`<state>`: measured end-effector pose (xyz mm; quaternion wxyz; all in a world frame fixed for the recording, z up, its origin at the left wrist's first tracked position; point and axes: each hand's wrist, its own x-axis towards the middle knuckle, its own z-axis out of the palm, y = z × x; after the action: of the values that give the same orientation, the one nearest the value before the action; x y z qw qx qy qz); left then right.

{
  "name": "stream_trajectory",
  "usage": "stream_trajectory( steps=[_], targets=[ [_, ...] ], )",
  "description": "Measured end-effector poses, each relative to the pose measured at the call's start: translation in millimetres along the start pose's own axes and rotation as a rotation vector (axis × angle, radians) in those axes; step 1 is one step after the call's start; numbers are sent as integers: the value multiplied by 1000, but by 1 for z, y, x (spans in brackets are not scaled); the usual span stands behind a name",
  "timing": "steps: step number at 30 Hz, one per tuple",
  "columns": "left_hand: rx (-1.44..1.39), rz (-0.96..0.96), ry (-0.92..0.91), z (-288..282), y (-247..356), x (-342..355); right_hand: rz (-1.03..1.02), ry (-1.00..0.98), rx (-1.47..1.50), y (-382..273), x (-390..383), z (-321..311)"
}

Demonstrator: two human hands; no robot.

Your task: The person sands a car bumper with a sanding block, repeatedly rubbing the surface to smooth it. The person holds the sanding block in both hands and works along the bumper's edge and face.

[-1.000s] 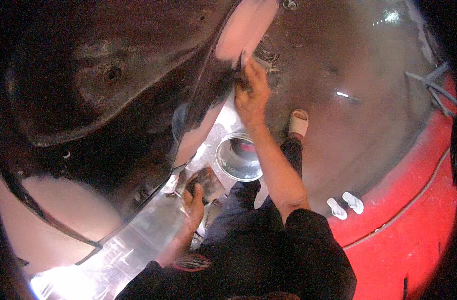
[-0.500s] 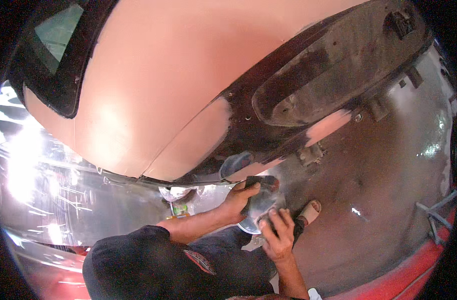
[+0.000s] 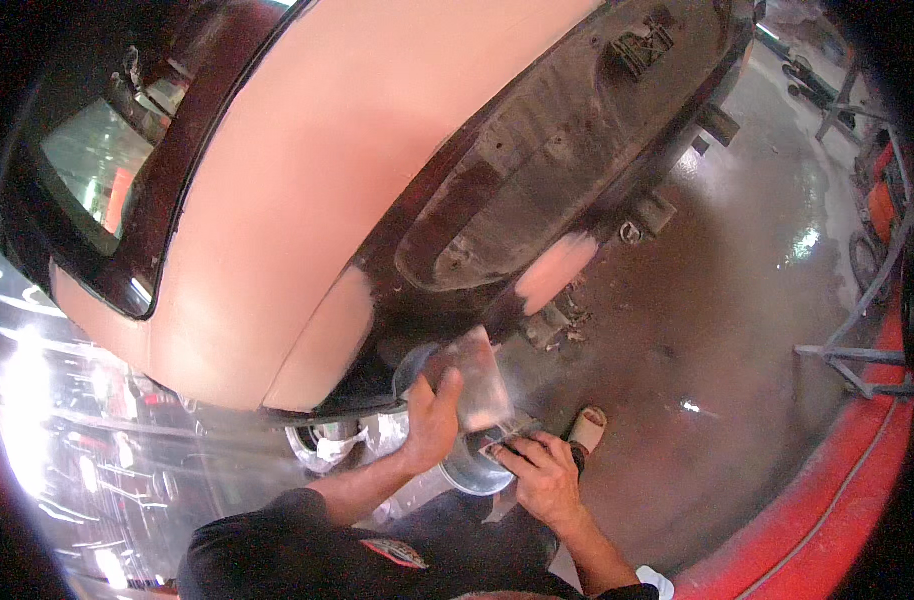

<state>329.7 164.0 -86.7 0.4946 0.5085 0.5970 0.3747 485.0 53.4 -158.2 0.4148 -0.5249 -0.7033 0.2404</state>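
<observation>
A flat rectangular plate, smeared greyish pink, is gripped at its left edge by my left hand. My right hand is closed round a small, thin flat tool close to the plate's lower edge. Its exact kind is hard to make out. Below both hands shows a round, pale-rimmed container, partly covered by my hands; what supports it is hidden. Just beyond my left hand is the lower corner of a car's body panel, coated in matt pink with dark bare patches.
A dark recessed section of the car runs to the upper right, with brackets beneath it. Under the panel corner sits a round, wheel-like part. A metal stand and a red surface lie at the right. My sandalled foot is on the brown floor.
My left hand has tilted the plate so its smeared face shows. My right hand has shifted slightly left and down, the tool now near the plate's edge. The view has swung to the right.
</observation>
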Motion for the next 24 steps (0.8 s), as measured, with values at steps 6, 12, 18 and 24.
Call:
stream_trajectory(
  steps=[6, 12, 18, 24],
  targets=[
    [-344, -353, -36, 15, -13, -3, -86, 204, 164, -4, 11, -27],
    [-380, -487, -95, 8, 23, -8, 140, 121, -137, 34, 6, -35],
    [243, 39, -19, -14, 25, -19, 63, -155, 10, -28, 19, -49],
    [345, 83, -65, -71, 9, -37, 309, 290, 445, -30, 100, -87]
  ],
)
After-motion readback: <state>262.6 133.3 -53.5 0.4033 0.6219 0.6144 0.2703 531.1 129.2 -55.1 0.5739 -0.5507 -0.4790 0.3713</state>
